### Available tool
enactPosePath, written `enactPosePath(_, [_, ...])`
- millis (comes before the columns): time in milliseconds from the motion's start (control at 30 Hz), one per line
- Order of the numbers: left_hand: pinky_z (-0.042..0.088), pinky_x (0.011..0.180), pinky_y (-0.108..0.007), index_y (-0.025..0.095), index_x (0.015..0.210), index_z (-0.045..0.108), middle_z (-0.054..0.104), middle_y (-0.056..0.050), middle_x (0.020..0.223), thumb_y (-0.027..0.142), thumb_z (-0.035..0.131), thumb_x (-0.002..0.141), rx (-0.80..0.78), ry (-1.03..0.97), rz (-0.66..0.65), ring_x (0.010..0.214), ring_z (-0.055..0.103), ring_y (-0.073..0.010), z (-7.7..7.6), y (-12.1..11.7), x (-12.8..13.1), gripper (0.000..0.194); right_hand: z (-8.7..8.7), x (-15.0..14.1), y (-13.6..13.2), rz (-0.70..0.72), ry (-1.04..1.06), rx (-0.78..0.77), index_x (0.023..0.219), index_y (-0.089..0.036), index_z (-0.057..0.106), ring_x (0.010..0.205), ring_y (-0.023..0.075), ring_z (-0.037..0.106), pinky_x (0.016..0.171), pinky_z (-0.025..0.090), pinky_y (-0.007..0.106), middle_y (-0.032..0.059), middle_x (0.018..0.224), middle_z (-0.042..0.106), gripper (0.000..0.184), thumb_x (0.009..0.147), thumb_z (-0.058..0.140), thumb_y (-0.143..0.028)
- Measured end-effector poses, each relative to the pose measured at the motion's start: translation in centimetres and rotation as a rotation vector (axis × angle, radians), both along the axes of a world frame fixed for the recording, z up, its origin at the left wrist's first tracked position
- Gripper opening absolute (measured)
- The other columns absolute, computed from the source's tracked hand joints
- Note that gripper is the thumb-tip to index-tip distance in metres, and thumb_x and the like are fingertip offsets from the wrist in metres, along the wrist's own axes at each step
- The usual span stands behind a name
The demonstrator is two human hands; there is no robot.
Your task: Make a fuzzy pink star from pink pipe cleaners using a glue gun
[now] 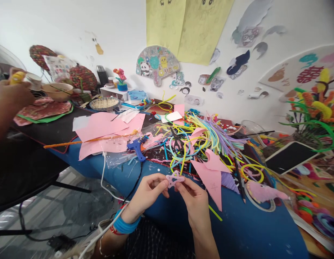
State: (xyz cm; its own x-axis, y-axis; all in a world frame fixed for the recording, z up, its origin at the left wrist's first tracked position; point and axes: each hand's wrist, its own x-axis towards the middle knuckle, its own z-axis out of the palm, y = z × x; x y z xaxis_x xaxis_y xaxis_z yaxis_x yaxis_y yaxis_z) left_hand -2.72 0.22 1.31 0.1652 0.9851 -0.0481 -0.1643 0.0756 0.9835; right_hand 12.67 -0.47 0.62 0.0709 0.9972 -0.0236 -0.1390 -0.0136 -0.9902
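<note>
Both my hands hold a small pink pipe-cleaner star (174,178) just in front of the blue table edge. My left hand (147,194) pinches its left side with thumb and fingers; a blue band sits on that wrist. My right hand (194,201) pinches the star's right side. Right behind the star lie pink paper cut-outs (211,172) and a tangle of coloured pipe cleaners (207,138). A blue glue gun (136,146) lies on the table to the left, its cord running down past my left wrist.
Pink paper sheets (102,131) cover the table's left part, with black scissors (177,140) among the pipe cleaners. A dark tablet (289,156) and pipe-cleaner flowers (318,104) stand at right. Another person's hand (13,93) holds something yellow at far left. Bowls and a basket (104,103) sit behind.
</note>
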Motion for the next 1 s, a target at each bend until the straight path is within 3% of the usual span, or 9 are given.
enactPosePath(133, [0.039,0.054,-0.021,0.011,0.08,0.066,0.058,0.001,0.058,0.042,0.069,0.081,0.059,0.097,-0.001,0.052,0.052,-0.0091,0.12,0.26,0.0,0.031,0.09,0.02,-0.16,0.029,0.029,-0.018,0.09,-0.024,0.077,0.078,0.0168,0.068,0.075,0.056,0.027,0.0007,0.083,0.075,0.016,0.076,0.074,-0.03])
enactPosePath(300, [0.035,0.053,-0.021,0.013,0.071,0.06,0.054,0.002,0.063,0.041,0.068,0.081,0.061,0.099,-0.018,0.052,0.048,-0.008,0.05,0.39,0.04,0.031,-0.11,0.47,-0.47,0.093,0.025,-0.054,0.105,-0.024,0.074,0.09,0.0212,0.071,0.085,0.057,0.033,0.0041,0.101,0.076,0.035,0.071,0.079,-0.027])
enactPosePath(600, [0.035,0.055,-0.022,0.015,0.072,0.055,0.051,0.004,0.058,0.043,0.061,0.087,0.098,0.155,-0.064,0.053,0.047,-0.0095,0.17,0.13,0.14,0.032,0.23,0.78,-0.58,0.094,0.004,-0.045,0.105,-0.024,0.074,0.092,0.0231,0.07,0.086,0.057,0.036,0.0051,0.102,0.075,0.033,0.073,0.077,-0.032])
enactPosePath(800, [0.039,0.059,-0.023,0.016,0.073,0.056,0.055,0.001,0.065,0.04,0.058,0.089,0.168,0.219,-0.083,0.058,0.051,-0.0114,0.21,-0.07,0.32,0.029,0.24,0.69,-0.42,0.075,-0.048,0.0,0.086,-0.021,0.077,0.066,0.0157,0.061,0.066,0.052,0.027,0.0015,0.073,0.069,0.019,0.081,0.07,-0.037])
enactPosePath(1000, [0.04,0.058,-0.023,0.015,0.079,0.059,0.057,0.001,0.062,0.042,0.052,0.092,0.169,0.202,-0.045,0.057,0.052,-0.0119,0.03,0.01,0.49,0.03,0.1,0.67,-0.24,0.075,-0.047,-0.003,0.08,-0.02,0.076,0.065,0.0147,0.056,0.065,0.046,0.026,-0.0004,0.067,0.064,0.02,0.082,0.068,-0.038])
